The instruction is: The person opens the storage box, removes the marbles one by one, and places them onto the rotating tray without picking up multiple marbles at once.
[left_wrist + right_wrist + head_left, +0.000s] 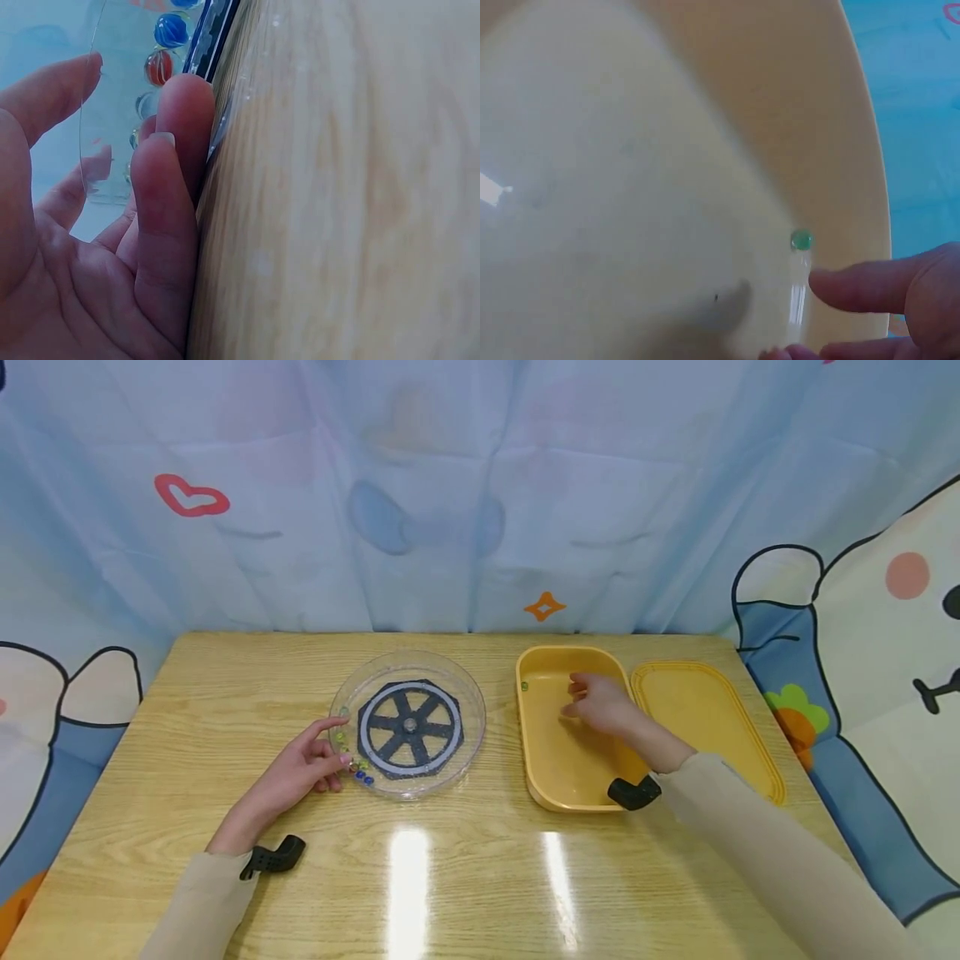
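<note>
A round clear plastic dish [468,747] with a black and grey wheel pattern in its middle stands on the table. Several glass marbles, among them a blue marble [171,31] and a red marble [159,67], lie along its left side. My left hand [300,760] grips the dish's left edge, thumb and index finger at the rim, other fingers bent beneath. Inside a deep yellow bin [555,802], my right hand [600,703] hovers with loose fingers and holds nothing visible. One green marble [801,240] lies by the bin's wall, a little apart from those fingers.
A flat yellow lid [690,702] lies to the right of the bin, partly under the right forearm. Behind the wooden table [247,677] hangs a printed blue curtain [450,510]. Each wrist wears a black camera mount [277,855].
</note>
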Demonstrator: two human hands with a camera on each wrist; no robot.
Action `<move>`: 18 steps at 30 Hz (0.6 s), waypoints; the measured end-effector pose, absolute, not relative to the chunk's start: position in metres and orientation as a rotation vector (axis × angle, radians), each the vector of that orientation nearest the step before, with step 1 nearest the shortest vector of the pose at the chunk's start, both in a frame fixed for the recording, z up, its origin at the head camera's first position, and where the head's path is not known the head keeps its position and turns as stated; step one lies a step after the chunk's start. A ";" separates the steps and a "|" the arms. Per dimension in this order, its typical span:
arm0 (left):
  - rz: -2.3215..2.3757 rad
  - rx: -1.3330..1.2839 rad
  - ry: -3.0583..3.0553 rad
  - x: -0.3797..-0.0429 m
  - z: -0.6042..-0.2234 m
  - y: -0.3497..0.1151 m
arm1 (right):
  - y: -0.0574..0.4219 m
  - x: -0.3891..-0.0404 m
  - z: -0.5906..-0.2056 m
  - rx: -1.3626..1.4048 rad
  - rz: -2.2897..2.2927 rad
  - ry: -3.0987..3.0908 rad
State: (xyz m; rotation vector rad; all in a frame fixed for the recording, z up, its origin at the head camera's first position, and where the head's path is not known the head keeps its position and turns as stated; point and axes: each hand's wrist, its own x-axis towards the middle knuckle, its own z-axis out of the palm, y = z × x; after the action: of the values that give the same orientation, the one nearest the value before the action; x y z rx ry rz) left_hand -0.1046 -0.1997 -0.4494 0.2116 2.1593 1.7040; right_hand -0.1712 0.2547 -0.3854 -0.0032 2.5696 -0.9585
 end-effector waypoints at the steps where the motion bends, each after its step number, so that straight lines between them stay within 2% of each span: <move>1: 1.707 0.216 2.155 -0.104 -0.449 -0.199 | 0.253 -0.172 -0.386 -0.024 -0.950 2.575; 18: 1.739 0.233 2.142 -0.102 -0.448 -0.197 | 0.218 -0.177 -0.397 -0.269 -0.780 2.619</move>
State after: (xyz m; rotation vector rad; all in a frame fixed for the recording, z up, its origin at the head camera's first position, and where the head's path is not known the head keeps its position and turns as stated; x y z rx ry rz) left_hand -0.1018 -0.1972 -0.4476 0.2330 2.1421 1.7394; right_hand -0.1766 0.2176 -0.3967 -0.2688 2.6195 -0.7801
